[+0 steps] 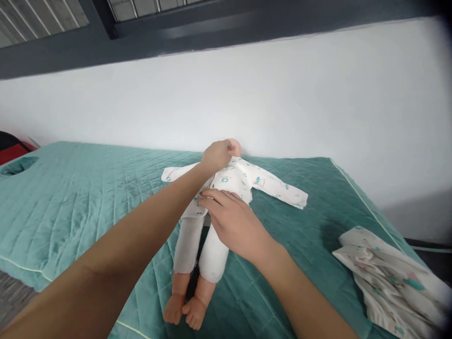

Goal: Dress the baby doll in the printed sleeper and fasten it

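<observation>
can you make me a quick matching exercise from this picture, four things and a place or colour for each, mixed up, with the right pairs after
Things:
1. left hand
2. right hand
3. quilted cover
4. crumpled cloth

Place or colour:
a. green
b. at the lower right of the picture
c. over the lower part of the printed top
d. beside the doll's head

Right pairs: 1-d, 2-c, 3-a, 4-b
</observation>
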`<action>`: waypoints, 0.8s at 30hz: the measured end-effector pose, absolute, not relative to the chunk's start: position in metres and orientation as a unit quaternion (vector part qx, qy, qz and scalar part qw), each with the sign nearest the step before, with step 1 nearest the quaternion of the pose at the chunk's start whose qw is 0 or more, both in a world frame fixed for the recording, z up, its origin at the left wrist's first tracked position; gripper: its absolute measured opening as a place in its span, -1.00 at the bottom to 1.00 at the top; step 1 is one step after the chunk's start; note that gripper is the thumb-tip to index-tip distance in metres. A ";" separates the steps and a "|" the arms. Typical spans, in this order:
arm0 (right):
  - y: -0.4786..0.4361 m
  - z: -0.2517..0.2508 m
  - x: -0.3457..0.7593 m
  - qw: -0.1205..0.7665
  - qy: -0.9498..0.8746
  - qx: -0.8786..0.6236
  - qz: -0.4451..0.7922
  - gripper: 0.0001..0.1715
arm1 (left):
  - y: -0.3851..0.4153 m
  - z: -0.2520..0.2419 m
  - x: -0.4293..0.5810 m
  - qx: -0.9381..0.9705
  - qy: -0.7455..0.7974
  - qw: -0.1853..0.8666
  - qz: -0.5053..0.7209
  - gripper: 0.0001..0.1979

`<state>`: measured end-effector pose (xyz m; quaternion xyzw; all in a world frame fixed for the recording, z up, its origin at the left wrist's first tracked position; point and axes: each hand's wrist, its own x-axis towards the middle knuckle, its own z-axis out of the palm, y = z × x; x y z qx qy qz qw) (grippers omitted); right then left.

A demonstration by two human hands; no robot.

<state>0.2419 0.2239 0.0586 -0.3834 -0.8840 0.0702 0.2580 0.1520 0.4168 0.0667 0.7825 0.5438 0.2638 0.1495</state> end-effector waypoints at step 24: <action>0.198 -0.002 0.253 0.438 -0.735 -0.498 0.141 -0.57 | 0.232 -0.038 0.005 0.780 0.549 0.151 0.259 -0.72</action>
